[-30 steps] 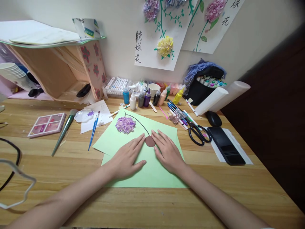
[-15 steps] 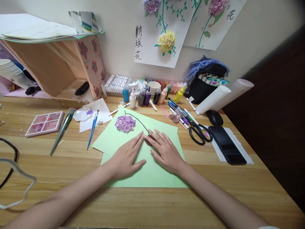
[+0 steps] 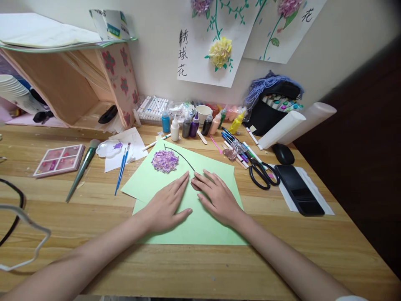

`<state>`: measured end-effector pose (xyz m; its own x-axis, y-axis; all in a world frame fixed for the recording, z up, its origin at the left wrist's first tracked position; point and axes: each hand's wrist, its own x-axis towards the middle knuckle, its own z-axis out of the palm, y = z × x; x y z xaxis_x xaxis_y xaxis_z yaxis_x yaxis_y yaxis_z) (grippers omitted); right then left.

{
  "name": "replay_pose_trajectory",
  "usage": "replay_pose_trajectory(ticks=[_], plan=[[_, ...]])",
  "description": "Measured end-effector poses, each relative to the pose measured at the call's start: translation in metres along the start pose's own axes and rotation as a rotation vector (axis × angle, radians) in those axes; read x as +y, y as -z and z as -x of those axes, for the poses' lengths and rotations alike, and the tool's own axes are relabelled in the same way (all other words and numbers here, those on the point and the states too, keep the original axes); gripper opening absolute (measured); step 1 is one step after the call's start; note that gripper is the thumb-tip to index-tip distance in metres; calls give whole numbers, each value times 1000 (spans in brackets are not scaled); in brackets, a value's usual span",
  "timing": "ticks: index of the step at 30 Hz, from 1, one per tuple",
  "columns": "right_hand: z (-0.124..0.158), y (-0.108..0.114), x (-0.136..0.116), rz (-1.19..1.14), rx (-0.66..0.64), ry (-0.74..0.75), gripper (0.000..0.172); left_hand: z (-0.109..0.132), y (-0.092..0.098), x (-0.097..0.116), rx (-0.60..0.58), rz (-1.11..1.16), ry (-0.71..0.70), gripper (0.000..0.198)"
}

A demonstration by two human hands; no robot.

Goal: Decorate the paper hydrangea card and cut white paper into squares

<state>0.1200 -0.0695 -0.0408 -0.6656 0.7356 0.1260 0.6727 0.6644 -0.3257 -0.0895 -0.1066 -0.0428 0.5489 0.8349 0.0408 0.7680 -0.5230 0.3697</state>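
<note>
Two overlapping light green paper sheets (image 3: 213, 234) lie on the wooden table. My left hand (image 3: 167, 207) rests flat on them, fingers together and thumb out, holding nothing. To its right, my right hand (image 3: 216, 198) lies palm down with fingers spread, its fingertips at the lower end of a thin black curved line (image 3: 182, 155). A small dark patch shows beneath those fingers; I cannot make out what it is. A round purple and pink textured flower head (image 3: 165, 161) sits on the upper sheet, left of the line and beyond my left hand.
Paint bottles (image 3: 194, 125) stand behind the paper. Black-handled scissors (image 3: 265, 175), pens, a phone (image 3: 299, 190) and a mouse (image 3: 282, 154) lie to the right. On the left are thin paintbrushes (image 3: 122, 169), a large brush (image 3: 82, 171), a white palette (image 3: 108, 148) and a pink-framed case (image 3: 59, 160).
The view has shifted very slightly. Both hands stay flat on the green paper in nearly the same place.
</note>
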Motion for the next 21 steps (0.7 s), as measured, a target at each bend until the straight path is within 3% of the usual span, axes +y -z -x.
replay_pose_trajectory(ticks=[7, 12, 21], plan=[[1, -1, 6, -7, -43, 111, 46, 0, 0, 0, 4, 2, -5, 76], [0, 1, 7, 44, -151, 177, 54, -1, 2, 1, -9, -4, 4, 77], [3, 4, 14, -4, -142, 232, 62, 0, 2, 2, -2, -5, 5, 76]])
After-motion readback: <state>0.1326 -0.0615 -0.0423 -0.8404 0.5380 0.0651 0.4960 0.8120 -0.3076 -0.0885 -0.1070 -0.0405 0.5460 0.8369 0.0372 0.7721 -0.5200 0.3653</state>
